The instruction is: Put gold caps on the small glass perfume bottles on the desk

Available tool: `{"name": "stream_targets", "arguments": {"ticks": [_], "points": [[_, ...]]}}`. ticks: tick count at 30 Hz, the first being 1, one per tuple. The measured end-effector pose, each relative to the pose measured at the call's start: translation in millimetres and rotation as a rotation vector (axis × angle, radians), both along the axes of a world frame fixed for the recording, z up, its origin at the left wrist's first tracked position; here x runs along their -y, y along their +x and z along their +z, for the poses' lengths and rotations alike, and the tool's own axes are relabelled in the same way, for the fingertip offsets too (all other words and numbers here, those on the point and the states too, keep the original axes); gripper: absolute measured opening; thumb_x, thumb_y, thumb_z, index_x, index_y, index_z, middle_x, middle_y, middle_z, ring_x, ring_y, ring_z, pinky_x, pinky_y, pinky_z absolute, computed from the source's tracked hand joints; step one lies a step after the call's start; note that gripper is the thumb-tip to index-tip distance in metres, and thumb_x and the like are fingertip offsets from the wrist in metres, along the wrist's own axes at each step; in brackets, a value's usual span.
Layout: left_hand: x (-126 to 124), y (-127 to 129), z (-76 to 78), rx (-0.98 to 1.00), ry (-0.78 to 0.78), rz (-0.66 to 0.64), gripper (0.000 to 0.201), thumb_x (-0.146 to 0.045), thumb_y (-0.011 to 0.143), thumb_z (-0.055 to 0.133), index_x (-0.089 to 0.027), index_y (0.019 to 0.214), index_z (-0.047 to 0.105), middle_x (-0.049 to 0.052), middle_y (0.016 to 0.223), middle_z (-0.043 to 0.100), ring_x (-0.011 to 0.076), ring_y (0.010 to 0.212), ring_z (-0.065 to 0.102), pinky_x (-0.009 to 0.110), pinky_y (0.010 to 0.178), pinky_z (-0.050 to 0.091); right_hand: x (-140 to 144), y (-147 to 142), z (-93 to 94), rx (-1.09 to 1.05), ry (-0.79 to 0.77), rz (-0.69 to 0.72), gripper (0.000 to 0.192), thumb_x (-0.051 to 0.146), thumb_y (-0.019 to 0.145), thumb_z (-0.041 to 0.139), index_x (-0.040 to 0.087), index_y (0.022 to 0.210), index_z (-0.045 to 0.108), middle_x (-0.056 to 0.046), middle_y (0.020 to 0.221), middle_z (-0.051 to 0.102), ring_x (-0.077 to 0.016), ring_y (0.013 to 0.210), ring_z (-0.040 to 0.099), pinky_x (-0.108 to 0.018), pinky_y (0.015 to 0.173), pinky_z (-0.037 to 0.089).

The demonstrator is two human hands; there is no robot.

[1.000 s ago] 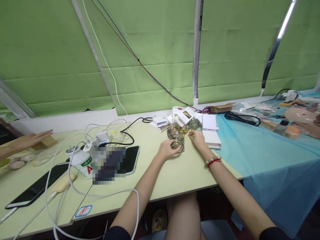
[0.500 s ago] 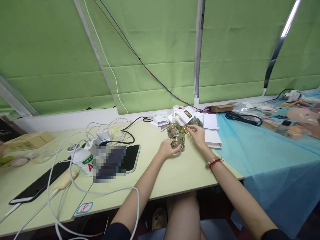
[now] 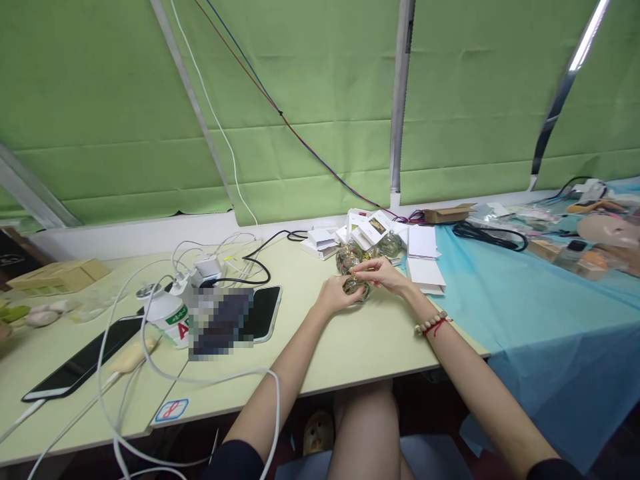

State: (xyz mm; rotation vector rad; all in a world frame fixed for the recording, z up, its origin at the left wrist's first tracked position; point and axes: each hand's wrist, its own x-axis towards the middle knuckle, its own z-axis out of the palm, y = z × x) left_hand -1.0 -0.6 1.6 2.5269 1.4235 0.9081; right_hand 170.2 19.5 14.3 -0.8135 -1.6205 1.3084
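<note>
With the left hand (image 3: 333, 298) curled around a small glass jar (image 3: 356, 287) and the right hand (image 3: 383, 275) pinching at its top from two o'clock, a slip could knock the neighbouring jars (image 3: 349, 259) at twelve o'clock across the table (image 3: 350, 347).

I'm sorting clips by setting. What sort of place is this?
Probably an indoor craft or packing workbench: a long table under green blinds, with small glass jars, white cards, charging phones and cables.
</note>
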Motion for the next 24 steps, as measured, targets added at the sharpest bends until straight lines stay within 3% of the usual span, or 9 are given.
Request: {"name": "stream_targets", "arguments": {"ticks": [3,9,13,19,24], "points": [[-0.3,0.1,-0.2,0.006,0.002,-0.014,0.029,-0.042,0.074,0.051,-0.018,0.076,0.067,0.001,0.064,0.065,0.0125,0.056,0.055,0.022,0.055,0.036,-0.1,-0.1,0.8,0.022,-0.002,-0.002,0.038,0.039,0.058,0.075,0.015,0.088,0.072,-0.001,0.061,0.063,-0.0024,0.039,0.036,-0.018,0.034,0.026],[-0.3,-0.1,-0.9,0.015,-0.008,-0.019,0.030,-0.042,0.074,0.051,-0.019,0.083,0.068,0.002,0.067,0.067,0.0133,0.058,0.056,0.022,0.058,0.038,-1.5,-1.0,0.2,0.053,0.018,-0.026,0.049,0.035,0.057,0.077,0.020,0.103,0.068,-0.006,0.093,0.067,-0.0002,0.041,0.036,-0.017,0.034,0.027],[0.0,0.3,-0.9,0.003,-0.009,-0.011,0.030,-0.041,0.074,0.052,-0.019,0.086,0.069,0.002,0.064,0.066,0.0132,0.057,0.055,0.023,0.056,0.037,-0.1,-2.9,-0.6,0.075,0.045,-0.065,0.047,0.035,0.057,0.077,0.020,0.101,0.068,-0.005,0.091,0.066,0.0010,0.038,0.032,-0.017,0.033,0.026],[-0.2,1.5,0.0,-0.009,-0.002,0.017,0.032,-0.044,0.073,0.052,-0.017,0.077,0.067,0.003,0.063,0.065,0.0137,0.056,0.055,0.023,0.055,0.035,1.9,-1.4,2.8,0.030,0.048,0.013,0.052,0.032,0.058,0.076,0.021,0.108,0.064,-0.007,0.104,0.066,0.0001,0.041,0.036,-0.016,0.033,0.026],[0.3,1.3,0.9,-0.006,-0.016,0.005,0.031,-0.044,0.074,0.052,-0.017,0.079,0.068,0.003,0.064,0.066,0.0130,0.056,0.055,0.023,0.056,0.037,-0.9,-0.3,1.3,0.003,0.030,0.004,0.042,0.035,0.060,0.075,0.019,0.098,0.069,-0.006,0.089,0.069,-0.0020,0.042,0.041,-0.016,0.033,0.026]]}}
